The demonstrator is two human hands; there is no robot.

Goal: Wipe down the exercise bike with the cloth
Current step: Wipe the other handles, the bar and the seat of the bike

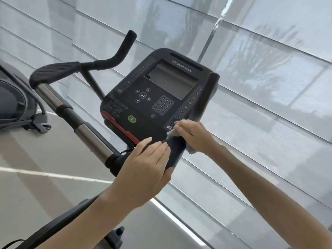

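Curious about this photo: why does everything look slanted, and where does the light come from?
Head view: the wide-angle camera, likely tilted, slants the pale blinds; daylight glows through them and streaks the grey floor; the grey screen of the black bike console shows glare; the white cloth under the right hand looks blurred.

Soft, bright daylight filters through the sheer blinds [260, 90] ahead, leaving the exercise bike [152, 105] dark against them and pale streaks of glare on the glossy floor [36, 151], while the tilted view is slightly soft and bowed at its edges.
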